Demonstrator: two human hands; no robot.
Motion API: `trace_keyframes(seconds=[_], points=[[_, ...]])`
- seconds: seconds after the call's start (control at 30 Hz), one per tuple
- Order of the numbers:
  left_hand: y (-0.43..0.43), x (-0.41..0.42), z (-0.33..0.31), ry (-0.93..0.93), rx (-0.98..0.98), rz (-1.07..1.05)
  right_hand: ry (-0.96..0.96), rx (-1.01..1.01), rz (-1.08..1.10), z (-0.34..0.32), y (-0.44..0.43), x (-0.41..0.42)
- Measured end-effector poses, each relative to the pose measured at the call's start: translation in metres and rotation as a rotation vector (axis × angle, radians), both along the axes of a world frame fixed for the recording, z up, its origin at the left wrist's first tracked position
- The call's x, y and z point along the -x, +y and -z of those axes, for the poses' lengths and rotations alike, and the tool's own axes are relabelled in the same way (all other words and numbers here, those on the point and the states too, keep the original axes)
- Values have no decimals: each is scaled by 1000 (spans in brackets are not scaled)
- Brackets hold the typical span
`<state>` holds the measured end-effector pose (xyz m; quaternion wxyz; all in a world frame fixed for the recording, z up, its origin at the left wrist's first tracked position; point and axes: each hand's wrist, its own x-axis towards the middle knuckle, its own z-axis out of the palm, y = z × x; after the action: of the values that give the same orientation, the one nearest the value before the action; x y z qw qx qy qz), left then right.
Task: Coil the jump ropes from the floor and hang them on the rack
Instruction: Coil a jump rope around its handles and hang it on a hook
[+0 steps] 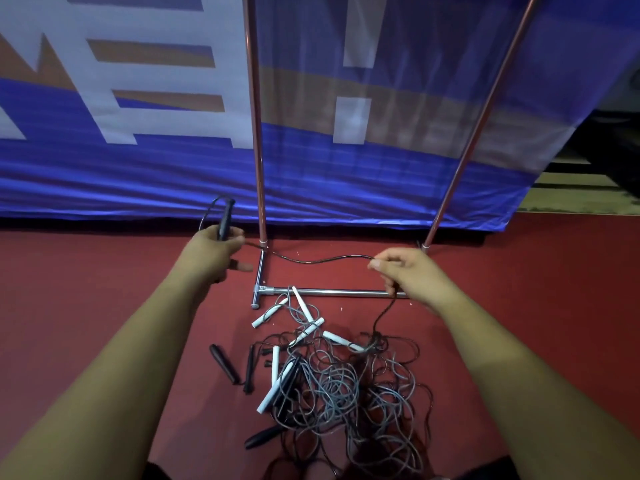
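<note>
**Over the red carpeted floor (pixel 104 289), rope between both hands**

One black plastic rope handle (pixel 225 219) stands gripped in the left hand (pixel 214 251); the right hand (pixel 405 271) pinches its thin black cord (pixel 322 260). Tangled jump ropes (pixel 339 386) lie by the chrome metal rack (pixel 325 292) base.

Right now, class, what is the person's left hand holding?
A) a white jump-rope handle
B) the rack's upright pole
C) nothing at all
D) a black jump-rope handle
D: the left hand grips a black handle, and its cord runs across to the right hand, which pinches it. The white handles lie in the tangled pile below.
</note>
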<state>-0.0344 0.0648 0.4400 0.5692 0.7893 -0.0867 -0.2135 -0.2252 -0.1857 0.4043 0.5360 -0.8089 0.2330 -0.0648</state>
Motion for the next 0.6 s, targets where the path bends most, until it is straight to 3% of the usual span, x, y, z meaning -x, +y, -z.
trace_keyframes(seconds=[0.07,0.2,0.3,0.37,0.47,0.6], points=[[-2,9,-5,-115,-78,97,-29,44,-39,-12,13,-5],[-21,47,-14,-89,94,391,-45,203,-198,-33,45,-13],[-30,62,-7,-203,-2,555,-134,205,-199,-43,62,-20],[-32,62,-7,-253,-21,540,-177,215,-181,-50,64,-21],[-32,57,-11,-89,216,407,-153,198,-224,-51,55,-19],[-22,40,-13,45,465,189,37,223,-322,-26,21,-10]])
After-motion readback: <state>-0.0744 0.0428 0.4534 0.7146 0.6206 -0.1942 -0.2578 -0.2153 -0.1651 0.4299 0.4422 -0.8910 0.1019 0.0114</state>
